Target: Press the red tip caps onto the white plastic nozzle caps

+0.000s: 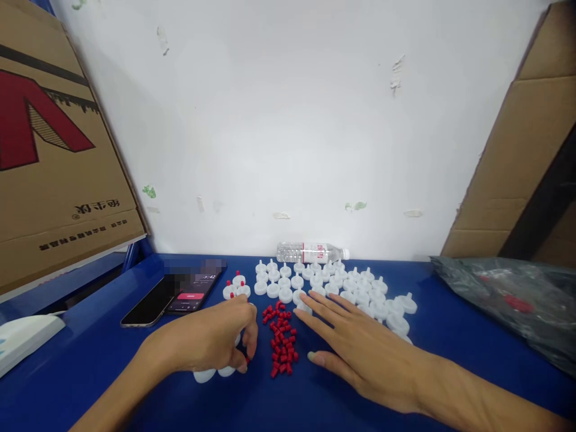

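My left hand (209, 336) is bent down with thumb and fingers pinched together. A bit of a small red cap (247, 360) shows at its fingertips. White nozzle lids (204, 376) lie partly hidden under that hand. Just beyond it stand several white lids (238, 280) with red tips on their spouts. To its right is a loose pile of small red caps (281, 345). My right hand (364, 354) is open, fingers spread, reaching over the near edge of a large group of white nozzle lids (285, 294) with bare upright spouts. Its fingertips cover some lids.
A clear plastic bottle (294, 252) lies along the wall behind the lids. Two phones (150, 303) rest at the left, near a white device (29, 336). Cardboard (58, 150) stands on both sides. A grey plastic bag (504, 306) lies at right on the blue table (180, 414).
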A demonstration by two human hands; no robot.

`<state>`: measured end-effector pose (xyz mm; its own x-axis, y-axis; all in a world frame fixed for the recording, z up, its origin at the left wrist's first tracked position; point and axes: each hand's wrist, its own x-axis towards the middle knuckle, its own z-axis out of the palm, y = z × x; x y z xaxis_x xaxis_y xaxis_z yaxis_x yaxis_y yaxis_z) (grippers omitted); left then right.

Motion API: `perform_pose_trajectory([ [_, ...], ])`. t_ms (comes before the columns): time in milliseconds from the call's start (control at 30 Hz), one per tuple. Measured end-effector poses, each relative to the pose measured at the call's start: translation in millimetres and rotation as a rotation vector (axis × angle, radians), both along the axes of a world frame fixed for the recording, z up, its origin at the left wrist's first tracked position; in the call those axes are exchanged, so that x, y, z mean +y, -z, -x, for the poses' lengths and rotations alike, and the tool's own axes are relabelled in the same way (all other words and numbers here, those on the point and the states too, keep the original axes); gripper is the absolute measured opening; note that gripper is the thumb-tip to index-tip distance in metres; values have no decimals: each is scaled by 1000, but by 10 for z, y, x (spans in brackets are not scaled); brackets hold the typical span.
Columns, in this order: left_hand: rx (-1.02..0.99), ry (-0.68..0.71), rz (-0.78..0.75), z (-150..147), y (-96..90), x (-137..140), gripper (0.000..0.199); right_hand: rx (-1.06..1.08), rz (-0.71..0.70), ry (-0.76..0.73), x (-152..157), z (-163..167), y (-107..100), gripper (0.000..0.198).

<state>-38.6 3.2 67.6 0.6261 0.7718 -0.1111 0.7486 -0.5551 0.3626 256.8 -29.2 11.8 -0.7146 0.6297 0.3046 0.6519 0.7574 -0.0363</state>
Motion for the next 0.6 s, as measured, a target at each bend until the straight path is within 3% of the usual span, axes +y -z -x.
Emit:
perform_pose_trajectory([
  [100,64,-19,115,-30,-15,-1,20,12,-4,10,-29,-2,-62,53],
  [233,26,-26,87,-76,-120,5,10,6,-9,53,-90,-6,-133,35],
  [333,-36,-7,58,-128,-165,35,6,9,-66,73,-81,-27,-47,40],
  [467,-229,-19,-70,-219,-70,101,10,13,-66,47,-28,-48,67,46],
  [600,-373,5,-163,-319,106,138,10,48,-26,17,-43,-26,-54,31],
])
